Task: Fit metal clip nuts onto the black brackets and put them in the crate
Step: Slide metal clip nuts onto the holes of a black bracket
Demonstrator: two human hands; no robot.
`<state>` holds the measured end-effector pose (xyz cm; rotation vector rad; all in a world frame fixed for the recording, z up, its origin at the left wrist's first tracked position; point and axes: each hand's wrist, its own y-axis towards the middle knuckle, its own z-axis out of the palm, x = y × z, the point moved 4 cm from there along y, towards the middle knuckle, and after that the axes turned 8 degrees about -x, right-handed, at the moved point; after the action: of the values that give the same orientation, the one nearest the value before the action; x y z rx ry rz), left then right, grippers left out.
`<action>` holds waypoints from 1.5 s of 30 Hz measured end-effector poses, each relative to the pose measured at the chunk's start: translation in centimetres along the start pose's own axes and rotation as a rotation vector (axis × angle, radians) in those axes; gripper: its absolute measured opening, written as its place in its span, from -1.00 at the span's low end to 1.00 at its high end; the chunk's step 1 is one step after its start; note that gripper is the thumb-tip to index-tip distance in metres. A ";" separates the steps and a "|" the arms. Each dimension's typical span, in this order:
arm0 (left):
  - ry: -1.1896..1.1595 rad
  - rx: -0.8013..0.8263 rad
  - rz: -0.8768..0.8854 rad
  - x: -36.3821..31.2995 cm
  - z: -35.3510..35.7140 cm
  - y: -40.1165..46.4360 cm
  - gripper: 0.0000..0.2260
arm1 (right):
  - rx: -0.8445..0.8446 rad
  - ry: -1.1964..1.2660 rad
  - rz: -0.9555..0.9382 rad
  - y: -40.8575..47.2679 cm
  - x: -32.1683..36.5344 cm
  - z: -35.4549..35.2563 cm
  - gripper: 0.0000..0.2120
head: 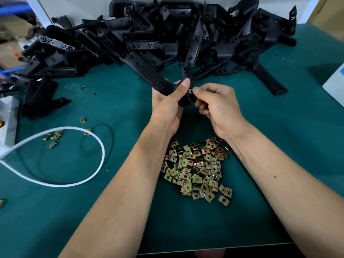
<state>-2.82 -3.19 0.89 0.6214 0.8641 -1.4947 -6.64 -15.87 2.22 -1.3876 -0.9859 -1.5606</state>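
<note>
Bench (279,136) surface is dark teal green, plain, no pattern. Pile of brackets (149,34) at the back is all matte black, and the held bracket (149,75) is the same black. Heap of clip nuts (195,170) is brassy yellow with iridescent green and pink tints, each with a dark round hole; the clip nut (190,91) pinched at the bracket shows the same yellow. Scattered clip nuts (54,136) at left match. Looped cable (100,146) is white, and a thin ring (109,135) beside it is black. Box (335,82) at right edge is white with a blue patch. Wall (83,8) behind is off-white.
</note>
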 end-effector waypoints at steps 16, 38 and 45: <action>-0.103 0.206 -0.033 -1.2 0.0 -0.5 -0.70 | 0.125 0.076 -0.163 0.0 1.4 0.5 -0.78; -0.133 0.235 -0.063 -1.4 -0.4 -0.2 -0.79 | 0.152 0.042 -0.156 -0.3 0.9 0.7 -0.83; -0.101 0.054 0.026 -0.6 -0.4 -0.2 -0.73 | -0.003 -0.043 -0.197 -0.4 -0.3 0.9 -0.76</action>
<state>-2.96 -2.49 1.15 0.5896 0.7371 -1.5171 -6.70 -14.85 2.01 -1.3644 -1.1771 -1.6814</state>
